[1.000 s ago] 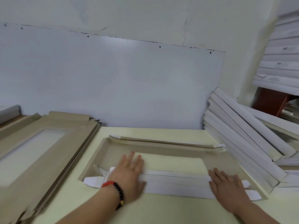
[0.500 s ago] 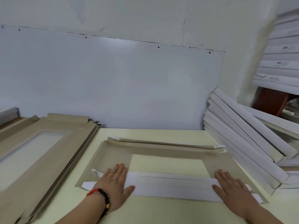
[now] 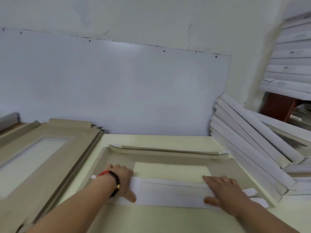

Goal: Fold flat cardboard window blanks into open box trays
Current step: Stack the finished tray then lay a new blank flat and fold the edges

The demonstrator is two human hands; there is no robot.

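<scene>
- A pale yellow table (image 3: 151, 221) fills the lower frame, backed by a white board (image 3: 117, 88) leaning against the wall.
- The cardboard window blank (image 3: 168, 158) lies flat at lower centre, brown side up, its window showing the table through it.
- Its near flap (image 3: 170, 193) is folded over towards the window, white side up; the far flap (image 3: 170, 151) is creased up along the far edge.
- My left hand (image 3: 122, 180) presses the flap's left end, thumb spread along the near edge. A moment ago its fingers lay flat on the flap; now they reach past it onto the blank's left side, and I cannot tell whether they are curled.
- My right hand (image 3: 225, 190) lies flat with straight fingers on the flap's right end, and has slid slightly inward.
- A red and black bead bracelet (image 3: 112, 180) sits on my left wrist.
- A stack of flat blanks (image 3: 43, 158) lies at middle left.
- Folded white trays (image 3: 252, 148) lean in a pile at the right.
</scene>
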